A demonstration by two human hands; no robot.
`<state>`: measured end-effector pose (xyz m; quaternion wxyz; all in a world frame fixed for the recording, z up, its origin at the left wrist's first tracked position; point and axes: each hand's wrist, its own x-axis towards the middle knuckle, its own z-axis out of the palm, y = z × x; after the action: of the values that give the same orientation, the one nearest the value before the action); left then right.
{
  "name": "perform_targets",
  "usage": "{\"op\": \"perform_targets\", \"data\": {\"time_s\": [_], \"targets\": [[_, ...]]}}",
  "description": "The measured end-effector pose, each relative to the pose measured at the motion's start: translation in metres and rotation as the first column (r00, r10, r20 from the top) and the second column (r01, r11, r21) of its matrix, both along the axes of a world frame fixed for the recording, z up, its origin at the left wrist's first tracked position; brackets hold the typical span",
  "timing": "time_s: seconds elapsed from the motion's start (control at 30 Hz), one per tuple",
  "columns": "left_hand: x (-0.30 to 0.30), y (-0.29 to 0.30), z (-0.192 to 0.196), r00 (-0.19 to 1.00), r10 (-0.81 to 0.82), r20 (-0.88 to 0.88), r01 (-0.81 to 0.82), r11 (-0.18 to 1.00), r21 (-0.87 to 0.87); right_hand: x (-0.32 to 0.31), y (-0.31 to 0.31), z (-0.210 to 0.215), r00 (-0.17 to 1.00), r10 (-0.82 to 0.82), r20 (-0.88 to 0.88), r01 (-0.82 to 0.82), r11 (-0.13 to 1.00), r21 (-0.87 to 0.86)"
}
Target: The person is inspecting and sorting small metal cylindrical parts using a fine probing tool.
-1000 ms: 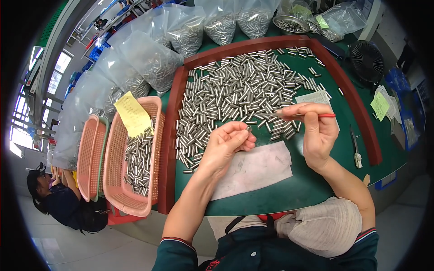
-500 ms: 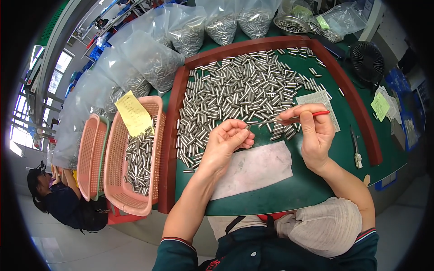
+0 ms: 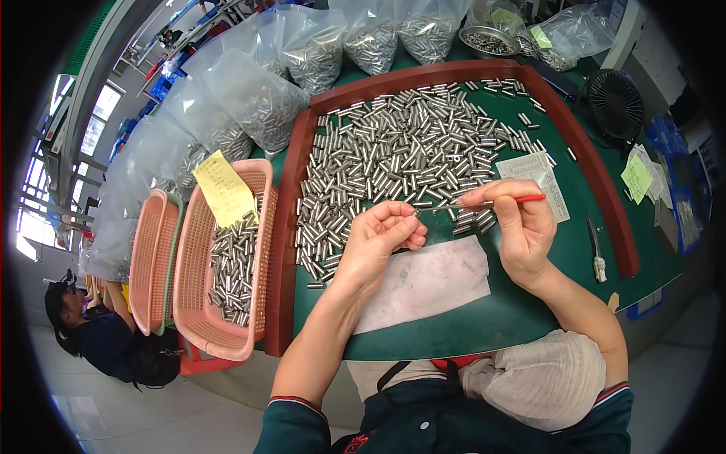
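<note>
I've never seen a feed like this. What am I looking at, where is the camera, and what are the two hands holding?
The view comes from a wide camera worn on a person's head, looking down, so straight edges bend. There is no machine, only bare hands. The left hand is curled, fingers pinched together; what it holds is hidden. The right hand holds a thin red-handled tool pointed at the left fingers. Small metal cylinders cover a green mat inside a red-brown frame. A pink basket on the left holds more.

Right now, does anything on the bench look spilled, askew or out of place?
Little stands out. A few metal pins lie scattered apart from the main heap near the tray's far right rim. The yellow note sits tilted on the pink basket.
</note>
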<state>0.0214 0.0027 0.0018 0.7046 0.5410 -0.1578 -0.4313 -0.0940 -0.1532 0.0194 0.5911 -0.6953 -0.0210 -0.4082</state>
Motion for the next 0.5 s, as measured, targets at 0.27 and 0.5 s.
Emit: {"op": "perform_targets", "data": {"time_s": [0.27,0.5], "targets": [[-0.0001,-0.0002,0.0016,0.980,-0.003,-0.201,-0.013,0.997,-0.078,-0.0006,-0.0019,0.0002,0.995,0.040,0.087,-0.049,0.994,0.102],[0.0024,-0.0005,-0.0016,0.959,-0.113,-0.261,0.084,0.989,-0.120,-0.0013,0.0000,0.0017,0.996,-0.001,0.088,-0.006,0.997,0.078]]}}
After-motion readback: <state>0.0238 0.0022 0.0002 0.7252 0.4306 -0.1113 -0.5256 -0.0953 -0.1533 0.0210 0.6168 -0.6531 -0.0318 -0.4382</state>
